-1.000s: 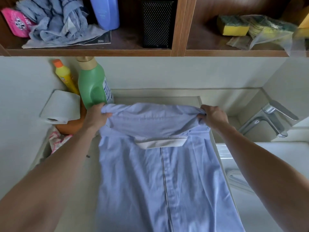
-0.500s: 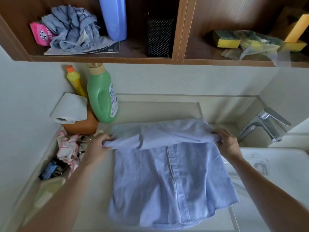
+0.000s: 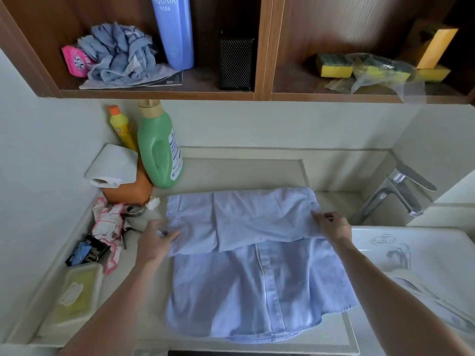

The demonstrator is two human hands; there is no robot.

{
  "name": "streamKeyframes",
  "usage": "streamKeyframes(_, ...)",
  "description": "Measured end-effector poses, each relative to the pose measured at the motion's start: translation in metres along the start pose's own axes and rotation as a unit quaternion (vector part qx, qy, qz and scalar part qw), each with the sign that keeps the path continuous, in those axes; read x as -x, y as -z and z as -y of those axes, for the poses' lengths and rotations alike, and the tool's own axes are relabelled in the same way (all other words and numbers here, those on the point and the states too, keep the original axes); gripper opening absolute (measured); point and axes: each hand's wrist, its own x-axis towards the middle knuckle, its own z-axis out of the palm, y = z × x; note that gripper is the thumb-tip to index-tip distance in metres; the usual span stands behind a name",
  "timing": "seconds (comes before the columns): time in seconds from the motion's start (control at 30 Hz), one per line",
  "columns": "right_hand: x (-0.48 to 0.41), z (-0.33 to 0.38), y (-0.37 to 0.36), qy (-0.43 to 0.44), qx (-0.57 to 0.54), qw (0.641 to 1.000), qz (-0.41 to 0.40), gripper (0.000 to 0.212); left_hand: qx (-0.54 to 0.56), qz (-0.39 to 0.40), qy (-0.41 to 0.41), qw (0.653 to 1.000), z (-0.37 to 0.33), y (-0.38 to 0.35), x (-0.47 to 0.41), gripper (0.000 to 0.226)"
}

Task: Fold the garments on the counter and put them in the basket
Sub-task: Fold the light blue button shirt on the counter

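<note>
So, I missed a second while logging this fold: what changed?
Both hands drew the top of the shirt toward the person and laid it over the front. The right hand still pinches the fold's edge; the left hand is blurred. The green bottle stayed put.

Shirt (image 3: pixel 257 291) upper half brought down, laid flat over button front; left hand (image 3: pixel 154 242) and right hand (image 3: pixel 334 227) lowered to fold's side edges.

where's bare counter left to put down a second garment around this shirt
Best patch: the strip of counter behind the shirt, between the green bottle and the faucet. A thin strip runs between the shirt's left edge and the wipes pack. The left corner is crowded with paper roll, rag and clips.
</note>
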Motion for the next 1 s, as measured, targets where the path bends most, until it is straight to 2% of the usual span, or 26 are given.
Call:
streamKeyframes(0.1,-0.005,0.002,0.002,0.036,0.034,0.999,-0.006,0.030,-0.084,0.040,-0.018,0.996,0.003,-0.002,-0.005,0.023)
streamKeyframes(0.17,-0.010,-0.003,0.007,0.040,0.047,0.998,-0.025,0.032,-0.093,0.010,-0.011,0.996,0.005,0.000,-0.006,0.019)
streamKeyframes(0.27,-0.017,-0.012,0.011,0.017,0.046,0.998,-0.035,0.031,-0.051,-0.028,0.036,0.998,0.012,0.003,-0.009,0.012)
streamKeyframes(0.43,-0.025,-0.013,0.009,0.000,0.038,0.999,-0.017,0.022,-0.066,0.008,0.071,0.995,-0.004,0.003,-0.016,0.026)
streamKeyframes(0.53,-0.028,0.004,0.006,0.017,0.045,0.999,-0.001,0.024,-0.032,-0.026,0.017,0.999,-0.024,0.004,-0.024,0.029)
streamKeyframes(0.6,-0.031,0.017,0.001,0.025,0.066,0.997,0.012,0.032,-0.018,0.006,-0.013,1.000,-0.035,0.002,-0.028,0.019)
streamKeyframes(0.67,-0.033,0.024,-0.005,0.046,0.116,0.992,0.015,0.030,-0.045,0.036,-0.004,0.998,-0.036,-0.003,-0.034,0.020)
streamKeyframes(0.77,-0.035,0.027,-0.006,0.073,0.161,0.984,-0.003,0.021,-0.103,0.010,-0.027,0.994,-0.034,-0.005,-0.042,0.009)
streamKeyframes(0.93,-0.044,0.019,0.002,0.016,0.087,0.995,-0.037,0.021,-0.070,-0.047,0.024,0.996,-0.024,0.010,-0.054,0.018)
streamKeyframes(1.0,-0.044,0.019,0.002,0.016,0.085,0.996,-0.033,0.020,-0.053,-0.053,0.015,0.997,-0.024,0.010,-0.054,0.020)
